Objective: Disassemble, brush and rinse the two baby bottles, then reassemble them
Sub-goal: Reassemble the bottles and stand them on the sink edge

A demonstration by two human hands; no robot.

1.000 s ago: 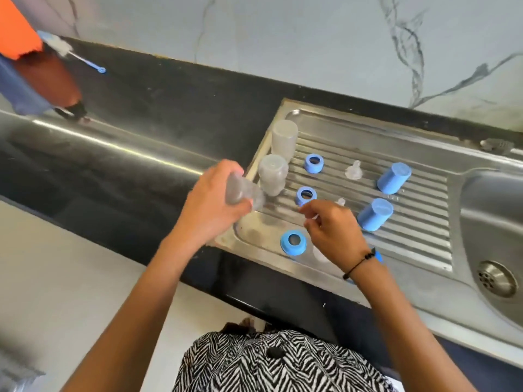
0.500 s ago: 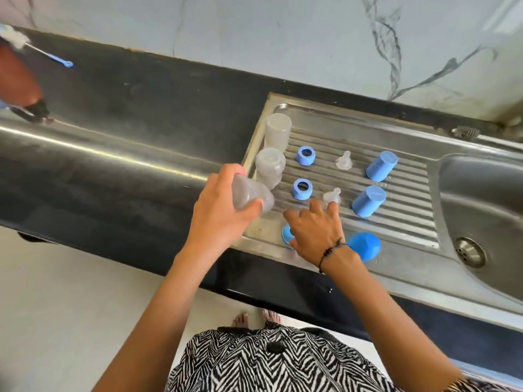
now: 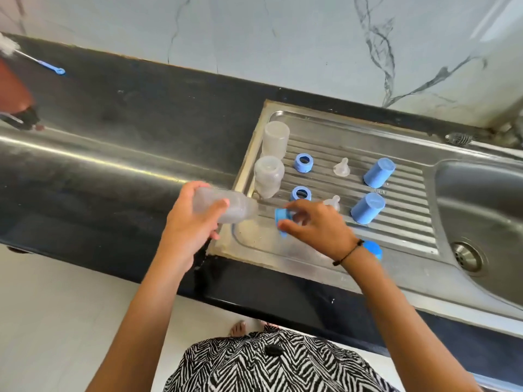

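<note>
My left hand (image 3: 189, 222) grips a clear bottle body (image 3: 226, 207) lying sideways, its mouth pointing right. My right hand (image 3: 314, 224) pinches a blue collar ring (image 3: 281, 219) with a clear teat in it, held just right of the bottle's mouth, above the steel draining board (image 3: 402, 230). Two more clear bottles (image 3: 268, 176) (image 3: 276, 138) stand on the board's left edge. Two blue rings (image 3: 303, 162) (image 3: 300, 193), two teats (image 3: 342, 166) (image 3: 334, 202) and two blue caps (image 3: 379, 172) (image 3: 368, 207) sit on the ribs.
Another blue cap (image 3: 373, 248) lies behind my right wrist. The sink basin (image 3: 481, 207) with its drain (image 3: 467, 256) is at the right. A bottle brush (image 3: 42, 63) rests on the black counter (image 3: 127, 131) at far left. A marble wall rises behind.
My right hand has picked the blue ring up from the board's front and lifted it towards the bottle's mouth. The left hand has kept hold of the bottle.
</note>
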